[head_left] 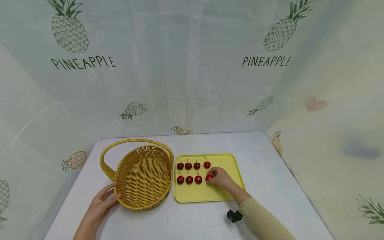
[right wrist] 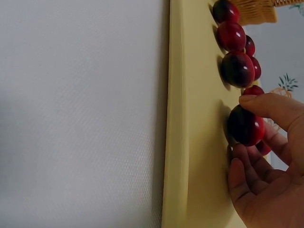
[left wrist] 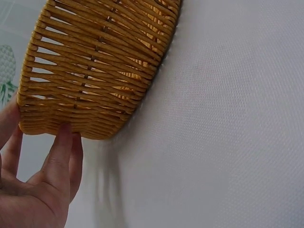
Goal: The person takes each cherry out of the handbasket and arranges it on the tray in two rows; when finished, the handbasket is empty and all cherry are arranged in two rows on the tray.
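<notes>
A yellow-brown wicker basket (head_left: 147, 178) with a tall arched handle stands on the left of the table, its inside bare. My left hand (head_left: 100, 204) holds its near-left side; fingers (left wrist: 61, 147) meet the woven wall at the rim in the left wrist view. To the right lies a yellow tray (head_left: 196, 196) with red cherries in two rows. My right hand (head_left: 222, 178) pinches the cherry (right wrist: 247, 126) at the right end of the front row, between thumb and fingers. That cherry sits at or just over the tray surface; which one I cannot tell.
Several other cherries (head_left: 189, 180) with thin stems stand left of and behind the pinched one. A small black object (head_left: 234, 216) shows beside the right sleeve (head_left: 261, 216). Pineapple-printed sheeting (head_left: 186, 83) rises behind the white table (head_left: 144, 226) and along its sides.
</notes>
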